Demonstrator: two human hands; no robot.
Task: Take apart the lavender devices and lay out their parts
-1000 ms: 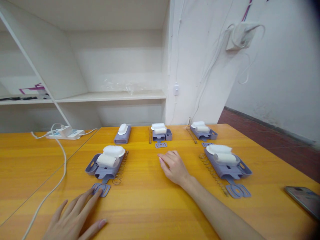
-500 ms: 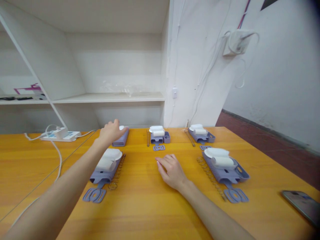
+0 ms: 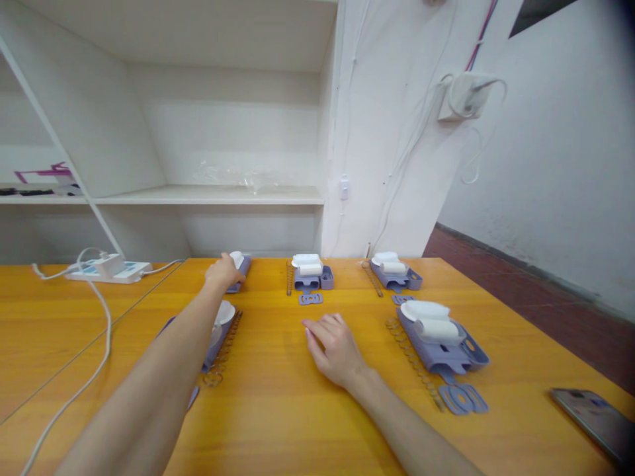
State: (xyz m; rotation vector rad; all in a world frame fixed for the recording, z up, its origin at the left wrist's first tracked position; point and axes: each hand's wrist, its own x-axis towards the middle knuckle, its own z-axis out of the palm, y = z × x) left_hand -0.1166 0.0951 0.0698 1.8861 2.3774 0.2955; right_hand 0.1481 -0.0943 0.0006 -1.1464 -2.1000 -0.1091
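My left hand (image 3: pixel 223 271) reaches to the far left of the table, its fingers and thumb closed around a purple plastic case (image 3: pixel 243 268) with a white piece on top. My fingertips are partly hidden. Under my left forearm lies another purple case (image 3: pixel 218 340), largely covered, beside a thin wire coil (image 3: pixel 228 347). My right hand (image 3: pixel 332 347) rests on the table's middle, empty, fingers loosely curled and thumb apart. Beyond it sits a purple case (image 3: pixel 306 281) bearing a white roll (image 3: pixel 310 269).
More purple cases stand at right front (image 3: pixel 441 357) and right back (image 3: pixel 397 281), with coils and flat purple pieces (image 3: pixel 464 399). A phone (image 3: pixel 592 416) lies near the right edge. A power strip (image 3: pixel 106 270) with a white cable occupies the left. White shelving (image 3: pixel 223 195) rises behind.
My left hand has lowered onto the far left case and closed on it; the forearm now covers more of the near left case. My right hand stays on the table. The view shifted slightly.
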